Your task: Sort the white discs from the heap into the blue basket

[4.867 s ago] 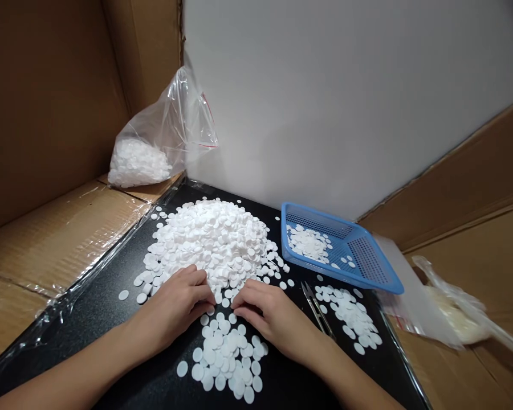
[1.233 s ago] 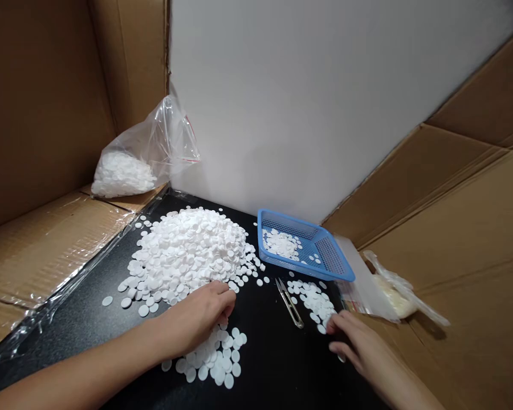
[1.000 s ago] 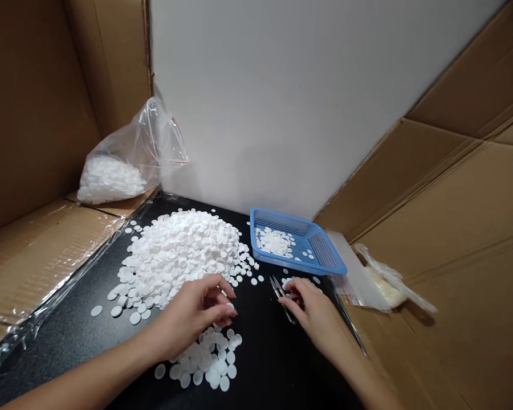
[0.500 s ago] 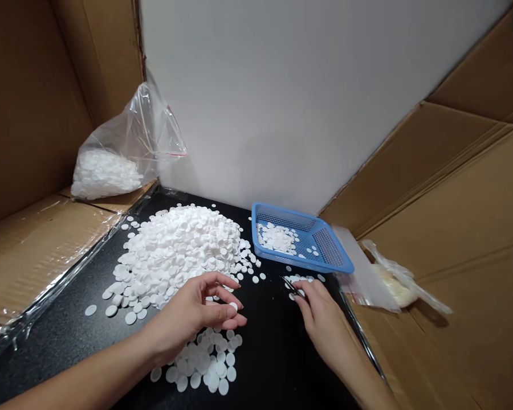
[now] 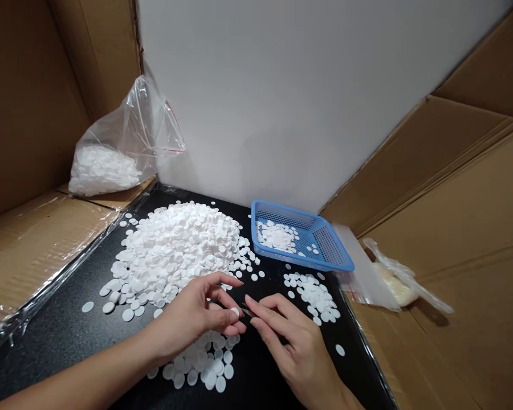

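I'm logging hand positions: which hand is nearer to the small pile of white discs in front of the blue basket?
The right hand, just below and left of the small pile in the view. The left hand is farther left, in front of the large heap.

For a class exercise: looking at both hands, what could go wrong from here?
The snips in the right hand point toward the fingertips of the left hand, so a slip might nick them. The white disc pinched there could drop and get lost among the nearby loose discs.
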{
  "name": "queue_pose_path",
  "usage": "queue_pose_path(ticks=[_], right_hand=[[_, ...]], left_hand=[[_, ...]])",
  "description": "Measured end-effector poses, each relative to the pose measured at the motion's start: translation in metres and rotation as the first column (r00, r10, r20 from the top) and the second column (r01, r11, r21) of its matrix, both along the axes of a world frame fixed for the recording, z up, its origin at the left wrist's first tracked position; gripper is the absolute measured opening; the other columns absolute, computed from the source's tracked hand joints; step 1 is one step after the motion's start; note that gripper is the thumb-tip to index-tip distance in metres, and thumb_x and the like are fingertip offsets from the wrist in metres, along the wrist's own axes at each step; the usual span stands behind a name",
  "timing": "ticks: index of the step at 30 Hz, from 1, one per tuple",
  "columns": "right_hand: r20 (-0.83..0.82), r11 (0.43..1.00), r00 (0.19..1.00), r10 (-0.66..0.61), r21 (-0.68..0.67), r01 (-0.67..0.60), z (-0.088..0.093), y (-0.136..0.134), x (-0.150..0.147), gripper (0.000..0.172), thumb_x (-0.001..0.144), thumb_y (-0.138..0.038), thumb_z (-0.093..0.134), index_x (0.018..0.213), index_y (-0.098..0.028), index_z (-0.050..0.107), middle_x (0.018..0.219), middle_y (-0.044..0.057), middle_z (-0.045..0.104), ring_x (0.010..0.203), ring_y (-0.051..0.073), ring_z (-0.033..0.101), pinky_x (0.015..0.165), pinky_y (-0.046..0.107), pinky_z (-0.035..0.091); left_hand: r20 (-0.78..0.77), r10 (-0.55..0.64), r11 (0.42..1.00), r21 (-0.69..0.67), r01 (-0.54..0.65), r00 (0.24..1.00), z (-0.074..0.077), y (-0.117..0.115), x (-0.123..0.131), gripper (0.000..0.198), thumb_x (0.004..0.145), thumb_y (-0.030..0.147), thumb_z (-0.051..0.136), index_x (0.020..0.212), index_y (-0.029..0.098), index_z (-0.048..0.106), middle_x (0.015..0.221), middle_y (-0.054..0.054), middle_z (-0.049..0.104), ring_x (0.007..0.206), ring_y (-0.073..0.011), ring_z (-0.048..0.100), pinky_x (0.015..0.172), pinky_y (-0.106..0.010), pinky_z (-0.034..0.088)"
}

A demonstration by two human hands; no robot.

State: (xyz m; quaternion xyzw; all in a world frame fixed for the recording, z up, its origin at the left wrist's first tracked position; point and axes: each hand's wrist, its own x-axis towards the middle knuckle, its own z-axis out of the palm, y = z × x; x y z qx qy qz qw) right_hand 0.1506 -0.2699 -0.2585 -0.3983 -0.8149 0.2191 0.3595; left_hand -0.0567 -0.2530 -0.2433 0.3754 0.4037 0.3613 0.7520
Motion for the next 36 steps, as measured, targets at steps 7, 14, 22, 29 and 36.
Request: queue_pose_path(ticks=[7, 14, 22, 29, 36], right_hand=[[0.053, 0.991, 0.998, 0.021, 0.133, -0.028, -0.001, -0.001, -0.004, 0.035, 0.098, -0.010, 0.050, 0.128, -0.019, 0.067, 0.087, 0.007, 0.066, 0.074, 0.017, 0.063, 0.062, 0.026, 0.054], [0.034, 0.975, 0.998, 0.051, 0.217, -0.057, 0.000, -0.001, -0.006, 0.035, 0.097, -0.007, 0.052, 0.127, -0.019, 0.066, 0.085, 0.006, 0.067, 0.072, 0.016, 0.063, 0.059, 0.025, 0.054], [0.063, 0.975, 0.997, 0.048, 0.214, -0.060, -0.001, 0.000, -0.004, 0.033, 0.097, -0.006, 0.052, 0.124, -0.016, 0.068, 0.084, 0.007, 0.066, 0.073, 0.017, 0.063, 0.059, 0.026, 0.054], [0.090, 0.977, 0.995, 0.032, 0.208, -0.050, -0.003, -0.002, -0.004, 0.031, 0.098, -0.009, 0.051, 0.122, -0.017, 0.069, 0.085, 0.007, 0.066, 0.073, 0.017, 0.063, 0.060, 0.026, 0.053], [0.257, 0.958, 0.928, -0.269, 0.174, 0.230, -0.017, 0.014, 0.016, 0.031, 0.105, -0.030, 0.040, 0.118, -0.022, 0.067, 0.093, 0.007, 0.066, 0.075, 0.019, 0.069, 0.061, 0.028, 0.055]], left_hand=[[0.027, -0.029, 0.999, 0.018, 0.028, 0.999, -0.004, -0.002, 0.002, 0.056, 0.069, 0.031, 0.089, 0.114, 0.017, 0.060, 0.075, 0.002, 0.071, 0.071, -0.0172, 0.074, 0.072, -0.029, 0.057], [0.041, -0.043, 0.999, 0.024, 0.042, 0.998, -0.002, -0.002, 0.002, 0.053, 0.070, 0.028, 0.088, 0.113, 0.015, 0.060, 0.074, 0.002, 0.070, 0.070, -0.0163, 0.074, 0.070, -0.027, 0.057], [0.041, -0.055, 0.998, 0.018, 0.055, 0.998, -0.001, -0.003, 0.002, 0.050, 0.072, 0.026, 0.087, 0.113, 0.016, 0.060, 0.075, 0.003, 0.070, 0.072, -0.0159, 0.074, 0.069, -0.025, 0.056], [0.053, -0.065, 0.998, 0.020, 0.064, 0.997, -0.004, -0.005, 0.002, 0.052, 0.071, 0.027, 0.087, 0.114, 0.016, 0.059, 0.075, 0.003, 0.069, 0.071, -0.0152, 0.073, 0.069, -0.026, 0.055], [-0.209, -0.131, 0.981, 0.113, 0.157, 0.969, 0.001, -0.008, -0.004, 0.023, 0.080, 0.022, 0.070, 0.102, 0.018, 0.064, 0.079, 0.002, 0.065, 0.071, -0.0162, 0.070, 0.067, -0.028, 0.052]])
